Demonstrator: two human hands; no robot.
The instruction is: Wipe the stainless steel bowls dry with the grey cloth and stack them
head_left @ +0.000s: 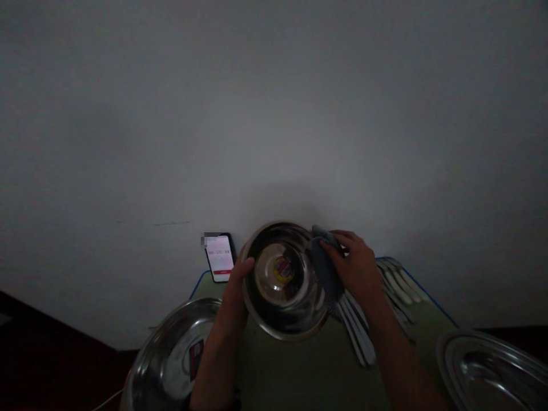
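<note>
A round steel bowl [280, 302] with a sticker on its bottom is held tilted above the table, its inside facing me. My left hand [234, 291] grips its left rim, thumb over the edge. My right hand [357, 265] is closed on a grey cloth [324, 265] and presses it against the bowl's right rim.
A large steel basin [171, 354] stands at the lower left and another steel dish [492, 368] at the lower right. Several spoons [396, 285] lie on the green table [299, 371] to the right. A lit phone [220, 258] leans on the white wall.
</note>
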